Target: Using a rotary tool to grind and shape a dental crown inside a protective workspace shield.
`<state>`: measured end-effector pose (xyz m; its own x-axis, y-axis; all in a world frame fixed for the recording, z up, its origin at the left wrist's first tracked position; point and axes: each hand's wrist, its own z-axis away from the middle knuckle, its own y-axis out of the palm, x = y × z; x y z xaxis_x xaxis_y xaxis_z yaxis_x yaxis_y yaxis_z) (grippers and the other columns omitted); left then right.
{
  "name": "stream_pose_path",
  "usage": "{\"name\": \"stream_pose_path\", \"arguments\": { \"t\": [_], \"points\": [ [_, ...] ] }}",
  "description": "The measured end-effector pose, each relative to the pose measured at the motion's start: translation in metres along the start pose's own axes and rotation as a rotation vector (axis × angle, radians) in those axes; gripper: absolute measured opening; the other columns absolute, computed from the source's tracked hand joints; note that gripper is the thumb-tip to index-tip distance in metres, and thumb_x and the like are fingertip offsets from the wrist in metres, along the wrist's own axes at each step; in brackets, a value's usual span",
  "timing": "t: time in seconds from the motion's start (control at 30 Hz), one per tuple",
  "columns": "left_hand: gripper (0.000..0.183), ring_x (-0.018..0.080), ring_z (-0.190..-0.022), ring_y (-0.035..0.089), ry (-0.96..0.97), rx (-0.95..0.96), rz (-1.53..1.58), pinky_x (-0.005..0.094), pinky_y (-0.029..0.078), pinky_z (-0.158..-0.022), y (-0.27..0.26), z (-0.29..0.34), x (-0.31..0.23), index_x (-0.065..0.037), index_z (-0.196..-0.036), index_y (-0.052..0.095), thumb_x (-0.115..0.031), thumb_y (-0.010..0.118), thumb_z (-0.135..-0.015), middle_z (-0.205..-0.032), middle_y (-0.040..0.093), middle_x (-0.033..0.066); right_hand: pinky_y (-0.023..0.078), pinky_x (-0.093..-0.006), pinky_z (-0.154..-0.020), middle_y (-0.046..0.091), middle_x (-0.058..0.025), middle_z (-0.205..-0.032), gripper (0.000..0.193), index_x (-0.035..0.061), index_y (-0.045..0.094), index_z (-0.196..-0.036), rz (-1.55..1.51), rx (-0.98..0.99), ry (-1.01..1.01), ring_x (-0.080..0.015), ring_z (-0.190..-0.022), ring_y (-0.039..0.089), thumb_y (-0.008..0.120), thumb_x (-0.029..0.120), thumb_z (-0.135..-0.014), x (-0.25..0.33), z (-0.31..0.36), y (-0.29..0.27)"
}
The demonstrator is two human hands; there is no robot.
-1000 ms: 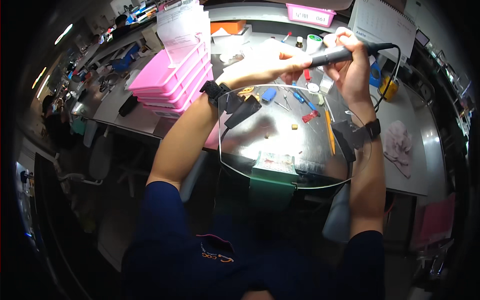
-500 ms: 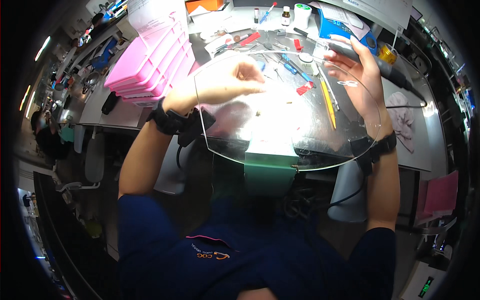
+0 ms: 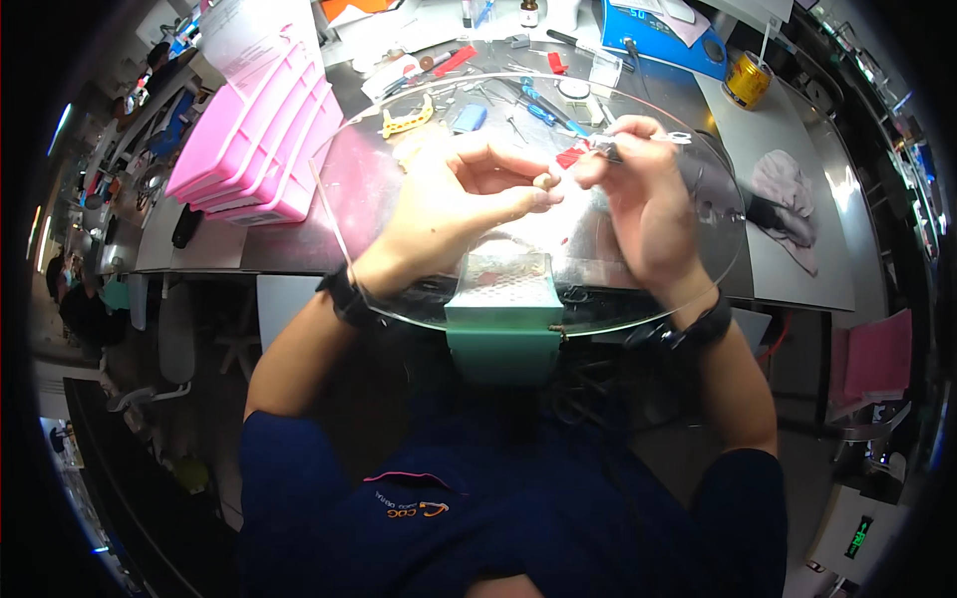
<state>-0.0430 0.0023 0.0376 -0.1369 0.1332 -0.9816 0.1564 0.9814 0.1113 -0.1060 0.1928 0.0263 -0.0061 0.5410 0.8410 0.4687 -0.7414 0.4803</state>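
Note:
Between the thumb and forefinger of my left hand (image 3: 439,204) is a small tan piece (image 3: 546,181), too small to make out closely. My right hand (image 3: 653,204) is closed round a black rotary handpiece (image 3: 770,215), whose rear end sticks out to the right, blurred. Its front end lies by my fingertips, a short way right of the tan piece, and the tip cannot be made out. Both hands are seen through a clear curved shield (image 3: 332,214). Below them, a green block (image 3: 503,344) with a pale, dotted top stands at the bench's front edge.
Stacked pink trays (image 3: 254,149) stand on the left. Behind my hands lie scattered hand tools, red strips (image 3: 456,61), a yellow curved piece (image 3: 409,118) and a blue block (image 3: 470,119). A blue control box (image 3: 663,40), yellow can (image 3: 748,80) and crumpled cloth (image 3: 785,184) are at right.
My right hand has come down and left with the handpiece, close to my left hand. The left hand has lifted the small tan piece from the bench. The view has shifted slightly.

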Motion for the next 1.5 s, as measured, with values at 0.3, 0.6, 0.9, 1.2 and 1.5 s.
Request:
{"name": "stream_pose_path", "arguments": {
  "t": [0.3,0.6,0.9,1.2,1.5],
  "points": [
    [0.02,0.0203,-0.081,0.068,0.125,-0.257,0.097,0.0324,0.057,-0.075,0.014,0.032,0.023,0.006,-0.103,0.062,0.007,0.065,-0.083,-0.092,0.068,0.0156,0.048,-0.0365,-0.086,0.066,-0.0238,-0.103,0.035,0.0002,0.041,-0.116,0.251,0.116,0.107,-0.0257,-0.096,0.062,0.05,0.021,-0.09,-0.007,0.035,0.004],
    [0.028,0.0176,-0.09,0.068,0.2,-0.226,0.073,0.0298,0.055,-0.081,0.006,0.034,0.029,0.009,-0.104,0.065,0.006,0.073,-0.077,-0.097,0.07,0.0151,0.043,-0.0375,-0.097,0.064,-0.0194,-0.109,0.033,-0.0032,0.047,-0.115,0.182,0.147,0.113,-0.0231,-0.105,0.059,0.055,0.012,-0.087,-0.008,0.037,0.011],
    [0.036,0.0238,-0.088,0.069,0.206,-0.212,0.141,0.0343,0.058,-0.08,0.007,0.031,0.029,0.005,-0.105,0.051,0.017,0.067,-0.075,-0.096,0.065,0.0188,0.043,-0.0376,-0.097,0.06,-0.0196,-0.116,0.03,-0.0031,0.053,-0.111,0.106,0.19,0.137,-0.0216,-0.107,0.058,0.056,0.014,-0.087,-0.011,0.032,0.011],
    [0.034,0.0232,-0.089,0.069,0.196,-0.205,0.123,0.0318,0.058,-0.079,0.006,0.033,0.028,0.007,-0.104,0.052,0.018,0.066,-0.075,-0.096,0.065,0.0183,0.042,-0.0376,-0.1,0.061,-0.0184,-0.118,0.026,-0.0031,0.055,-0.111,0.142,0.213,0.169,-0.0219,-0.112,0.056,0.056,0.009,-0.087,-0.005,0.033,0.015],
    [0.034,0.0222,-0.088,0.069,0.235,-0.181,0.037,0.0318,0.057,-0.081,0.004,0.033,0.027,0.008,-0.106,0.053,0.017,0.066,-0.075,-0.097,0.066,0.0187,0.04,-0.038,-0.102,0.061,-0.0193,-0.118,0.025,-0.0036,0.057,-0.109,0.131,0.208,0.199,-0.0234,-0.115,0.055,0.057,0.008,-0.087,-0.003,0.035,0.014]
  ]
}}
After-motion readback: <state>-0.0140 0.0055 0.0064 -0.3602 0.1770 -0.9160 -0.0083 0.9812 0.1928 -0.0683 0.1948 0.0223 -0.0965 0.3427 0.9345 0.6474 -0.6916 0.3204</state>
